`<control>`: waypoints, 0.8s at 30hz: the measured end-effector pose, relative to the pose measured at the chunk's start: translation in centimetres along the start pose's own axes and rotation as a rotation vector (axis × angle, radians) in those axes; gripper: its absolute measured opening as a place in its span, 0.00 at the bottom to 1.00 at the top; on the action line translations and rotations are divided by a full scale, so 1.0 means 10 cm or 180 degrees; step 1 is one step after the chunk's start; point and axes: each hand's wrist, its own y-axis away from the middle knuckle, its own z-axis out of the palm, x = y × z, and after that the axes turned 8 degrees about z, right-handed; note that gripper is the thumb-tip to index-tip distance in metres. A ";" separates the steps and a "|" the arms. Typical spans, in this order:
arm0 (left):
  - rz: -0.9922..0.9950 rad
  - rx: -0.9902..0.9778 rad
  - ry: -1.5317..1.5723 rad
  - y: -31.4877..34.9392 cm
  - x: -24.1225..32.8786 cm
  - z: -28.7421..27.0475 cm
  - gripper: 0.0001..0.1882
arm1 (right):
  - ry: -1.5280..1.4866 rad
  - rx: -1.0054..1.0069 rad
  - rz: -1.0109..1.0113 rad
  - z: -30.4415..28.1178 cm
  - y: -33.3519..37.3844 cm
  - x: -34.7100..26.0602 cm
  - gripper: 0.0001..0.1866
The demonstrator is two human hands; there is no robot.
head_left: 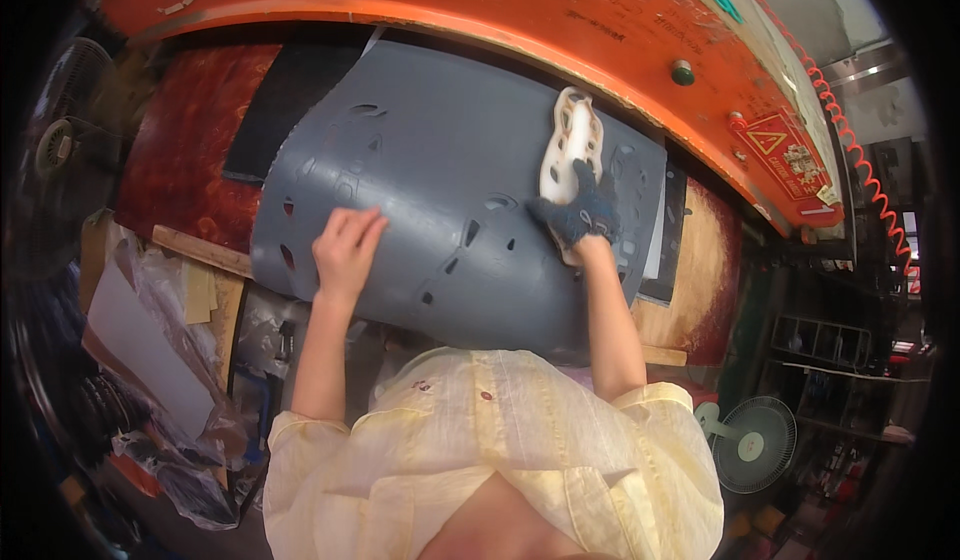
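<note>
A large grey sheet (410,180) with several small cut-out holes drapes over the bench and curves down toward me. My right hand (583,210), in a dark knitted glove, grips the near end of a long, pale cutting die (560,165) with an openwork outline. That die lies on the right part of the sheet, pointing away from me. Over the sheet's left-middle part is my bare left hand (345,252), its fingers curled and pinched together. Whatever those fingertips might hold is too small to make out.
An orange press beam (450,30) spans the far side. Worn red-brown boards (190,140) and a black sheet (290,105) show at left. Plastic-wrapped sheets (150,350) stand lower left. A fan (750,445) is at lower right, and a coiled red hose (830,100) hangs far right.
</note>
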 end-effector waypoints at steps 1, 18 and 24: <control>-0.0203 -0.0098 -0.0067 -0.04 -0.05 -0.04 0.08 | 0.0110 0.0008 -0.0003 0.02 0.05 0.03 0.56; 0.0988 -0.0334 0.0039 -0.53 -0.06 -0.21 0.08 | -0.1700 0.0095 -0.0427 -0.13 0.00 0.61 0.44; 0.1489 -0.1020 -0.0273 -1.27 -0.44 0.17 0.06 | -0.1360 0.0131 -0.0522 -0.17 0.25 1.21 0.44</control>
